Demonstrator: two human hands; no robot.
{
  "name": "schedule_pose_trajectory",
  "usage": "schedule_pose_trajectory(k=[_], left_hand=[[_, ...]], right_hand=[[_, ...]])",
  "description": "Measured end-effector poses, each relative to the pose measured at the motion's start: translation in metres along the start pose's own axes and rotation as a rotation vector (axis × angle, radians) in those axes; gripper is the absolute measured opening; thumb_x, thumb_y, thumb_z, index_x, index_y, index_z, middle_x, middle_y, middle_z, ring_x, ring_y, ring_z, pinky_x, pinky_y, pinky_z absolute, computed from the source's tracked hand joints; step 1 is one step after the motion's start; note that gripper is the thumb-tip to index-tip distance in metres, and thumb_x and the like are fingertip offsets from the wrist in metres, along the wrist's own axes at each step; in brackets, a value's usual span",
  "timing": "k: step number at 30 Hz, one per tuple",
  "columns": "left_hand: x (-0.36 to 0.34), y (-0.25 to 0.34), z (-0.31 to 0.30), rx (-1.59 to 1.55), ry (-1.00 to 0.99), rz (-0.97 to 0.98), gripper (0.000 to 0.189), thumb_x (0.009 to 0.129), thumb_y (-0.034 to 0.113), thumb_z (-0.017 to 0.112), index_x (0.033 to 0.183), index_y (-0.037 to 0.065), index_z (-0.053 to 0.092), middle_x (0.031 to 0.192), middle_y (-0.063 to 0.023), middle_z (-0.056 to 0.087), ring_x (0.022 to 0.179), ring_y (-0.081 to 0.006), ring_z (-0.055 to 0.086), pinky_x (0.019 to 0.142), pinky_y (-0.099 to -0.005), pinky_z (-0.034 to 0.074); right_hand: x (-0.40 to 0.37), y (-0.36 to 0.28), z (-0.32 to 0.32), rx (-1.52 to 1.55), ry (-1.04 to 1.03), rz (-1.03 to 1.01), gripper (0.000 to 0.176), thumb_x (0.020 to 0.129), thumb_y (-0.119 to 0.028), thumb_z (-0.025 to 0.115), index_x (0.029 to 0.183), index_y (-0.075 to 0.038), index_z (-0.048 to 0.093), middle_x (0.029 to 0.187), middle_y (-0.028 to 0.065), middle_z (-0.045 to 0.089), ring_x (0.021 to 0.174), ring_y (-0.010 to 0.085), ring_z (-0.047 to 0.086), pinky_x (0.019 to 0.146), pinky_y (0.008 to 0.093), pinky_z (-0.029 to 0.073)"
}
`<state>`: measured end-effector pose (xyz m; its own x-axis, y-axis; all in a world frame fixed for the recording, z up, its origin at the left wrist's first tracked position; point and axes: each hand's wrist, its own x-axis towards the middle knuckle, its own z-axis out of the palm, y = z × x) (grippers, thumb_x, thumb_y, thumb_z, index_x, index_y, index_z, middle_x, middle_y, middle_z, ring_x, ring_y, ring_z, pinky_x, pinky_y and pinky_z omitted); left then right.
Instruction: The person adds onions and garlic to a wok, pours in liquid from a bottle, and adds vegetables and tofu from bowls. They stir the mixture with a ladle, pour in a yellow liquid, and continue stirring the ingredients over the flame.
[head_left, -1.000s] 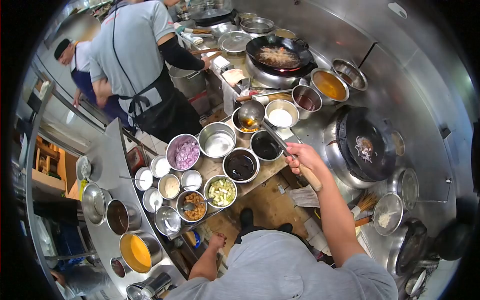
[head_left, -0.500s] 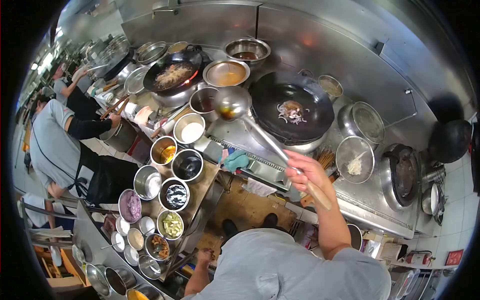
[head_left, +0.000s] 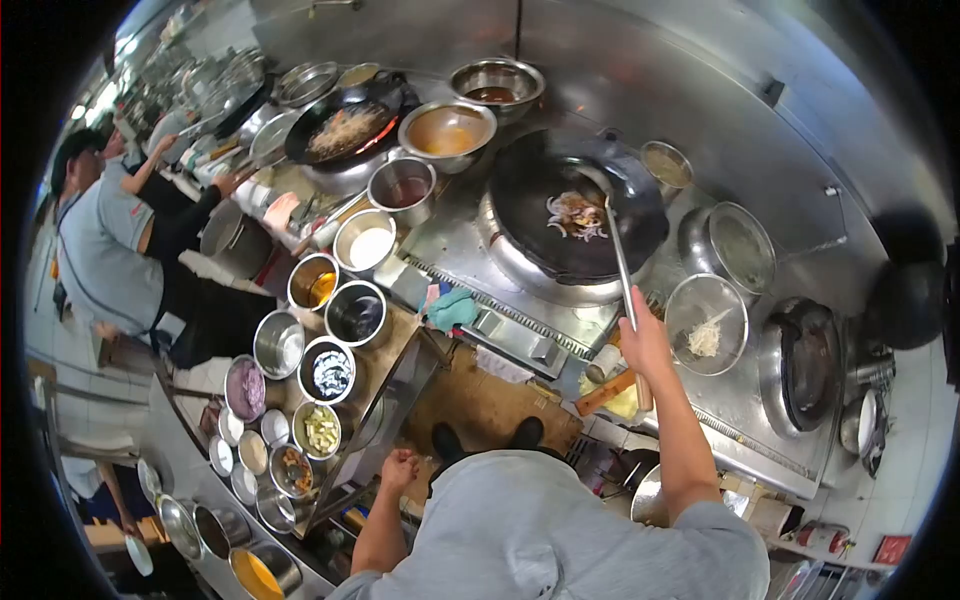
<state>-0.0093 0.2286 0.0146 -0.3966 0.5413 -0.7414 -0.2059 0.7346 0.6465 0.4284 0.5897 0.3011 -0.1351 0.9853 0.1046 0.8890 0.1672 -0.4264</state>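
A long-handled ladle [head_left: 622,262] is in my right hand [head_left: 648,345], its fingers wrapped round the handle. The ladle's bowl rests inside the black wok [head_left: 520,185], beside the sliced onions and brown sauce [head_left: 577,217] at the bottom. My left hand [head_left: 400,468] hangs low near the prep counter's edge, fingers curled, with nothing visible in it. It touches none of the nearby pots.
Left stands a counter with several metal pots, among them chopped green vegetables [head_left: 321,431] and purple onions [head_left: 245,388]. A strainer [head_left: 708,325] lies right of the wok. Another wok [head_left: 345,135] has flame beneath. Co-workers [head_left: 110,240] stand at left.
My right hand has moved the ladle from above the sauce pots rightward into the wok. Sauce now mixes with the onions. My left hand has risen slightly.
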Motion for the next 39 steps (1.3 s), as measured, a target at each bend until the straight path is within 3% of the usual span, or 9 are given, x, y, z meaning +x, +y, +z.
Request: schedule_pose_trajectory(k=[3,5,7,8,15,21,27,32,39], left_hand=[[-0.023,-0.009,-0.003,0.064,0.028,-0.061,0.015,0.09,0.009,0.064,0.105,0.004,0.063,0.082,-0.0088,0.066,0.063,-0.0174,0.062,0.052,-0.0324,0.05],[-0.008,-0.052,-0.021,0.266,-0.017,-0.124,0.019,0.09,0.018,0.065,0.101,0.002,0.069,0.082,-0.0116,0.071,0.068,-0.0221,0.067,0.059,-0.0351,0.054],[0.029,-0.124,-0.046,0.982,-0.14,0.341,0.026,0.086,0.026,0.067,0.098,0.004,0.073,0.085,-0.0155,0.074,0.078,-0.0285,0.072,0.069,-0.038,0.056],[0.028,-0.14,-0.05,0.977,-0.103,0.311,0.026,0.086,0.028,0.067,0.097,0.006,0.074,0.085,-0.0166,0.073,0.08,-0.0302,0.072,0.071,-0.0387,0.056],[0.026,-0.142,-0.041,0.248,0.114,-0.044,0.023,0.085,0.028,0.067,0.088,0.005,0.069,0.082,-0.0158,0.072,0.075,-0.0313,0.071,0.067,-0.0412,0.055],[-0.011,-0.115,-0.046,-0.121,0.192,-0.113,0.013,0.081,0.018,0.07,0.081,0.005,0.065,0.072,-0.0115,0.066,0.058,-0.025,0.063,0.054,-0.0414,0.051],[-0.015,-0.156,-0.069,0.122,0.17,-0.111,0.012,0.081,0.018,0.068,0.084,0.007,0.067,0.074,-0.0087,0.065,0.057,-0.0262,0.061,0.057,-0.0377,0.052],[0.0,-0.216,-0.087,0.355,0.082,0.215,0.012,0.085,0.019,0.062,0.088,0.01,0.07,0.077,-0.0073,0.064,0.071,-0.0257,0.065,0.066,-0.0342,0.054],[-0.02,-0.155,-0.078,-0.181,0.053,-0.067,0.009,0.088,0.017,0.063,0.093,0.009,0.065,0.077,-0.0065,0.065,0.064,-0.0231,0.064,0.055,-0.0369,0.051]], right_hand=[[-0.019,-0.019,-0.005,0.511,-0.12,-0.007,0.068,0.093,-0.008,0.061,0.156,-0.008,0.035,0.078,0.0089,0.064,0.062,0.0202,0.062,0.062,0.0326,0.053],[-0.043,-0.084,-0.043,1.096,-0.466,0.258,0.068,0.095,-0.005,0.061,0.157,-0.009,0.035,0.073,0.0064,0.058,0.049,0.0141,0.053,0.046,0.0295,0.045],[-0.067,-0.123,-0.041,1.186,-0.611,0.337,0.068,0.094,-0.006,0.062,0.156,-0.009,0.036,0.07,0.0051,0.055,0.042,0.0107,0.046,0.039,0.0281,0.04],[-0.075,-0.139,-0.036,1.222,-0.664,0.39,0.068,0.093,-0.006,0.062,0.156,-0.009,0.037,0.068,0.0044,0.054,0.039,0.009,0.042,0.035,0.0274,0.037],[-0.112,-0.243,0.036,0.907,-1.147,0.164,0.067,0.095,-0.003,0.062,0.157,-0.005,0.035,0.073,0.0015,0.058,0.05,0.009,0.048,0.046,0.0243,0.04],[-0.128,-0.256,0.098,0.497,-0.958,-0.324,0.063,0.092,-0.011,0.064,0.151,0.0,0.043,0.075,0.0073,0.061,0.062,0.0142,0.05,0.061,0.029,0.045],[-0.134,-0.27,0.096,0.467,-0.965,-0.352,0.066,0.094,-0.007,0.063,0.156,-0.005,0.038,0.102,0.0059,0.065,0.086,0.0146,0.06,0.082,0.0287,0.051],[-0.139,-0.251,0.119,0.64,-1.009,-0.304,0.066,0.095,-0.003,0.062,0.156,-0.006,0.037,0.087,0.0024,0.063,0.066,0.0083,0.055,0.061,0.0259,0.047],[-0.134,-0.261,0.099,0.809,-1.21,0.066,0.068,0.096,-0.003,0.061,0.158,-0.01,0.033,0.075,-0.0004,0.056,0.046,0.0058,0.044,0.042,0.0247,0.038]])
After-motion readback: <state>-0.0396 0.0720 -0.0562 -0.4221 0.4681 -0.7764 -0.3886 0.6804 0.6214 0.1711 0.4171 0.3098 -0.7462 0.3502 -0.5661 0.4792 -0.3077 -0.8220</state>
